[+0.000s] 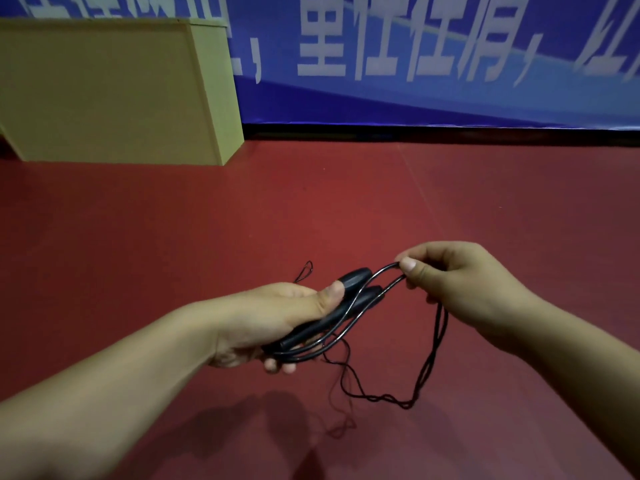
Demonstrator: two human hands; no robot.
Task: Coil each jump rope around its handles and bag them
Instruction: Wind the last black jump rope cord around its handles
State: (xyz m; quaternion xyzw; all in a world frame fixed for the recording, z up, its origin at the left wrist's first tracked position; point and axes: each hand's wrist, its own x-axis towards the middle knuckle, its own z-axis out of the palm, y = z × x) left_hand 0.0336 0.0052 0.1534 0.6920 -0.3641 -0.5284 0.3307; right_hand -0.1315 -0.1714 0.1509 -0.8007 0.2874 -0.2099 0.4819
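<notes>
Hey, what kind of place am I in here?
Probably an indoor sports hall: a red sports-type floor, a blue banner with large white characters along the wall, a yellow box beside it, and a jump rope in the hands.

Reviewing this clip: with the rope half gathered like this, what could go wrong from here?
The loose rope loop hanging below the right hand looks twisted, so it may kink or tangle as it is wound. The left hand grips both handles with several strands pressed against them; a slack strand could slip off and undo the coil.
</notes>
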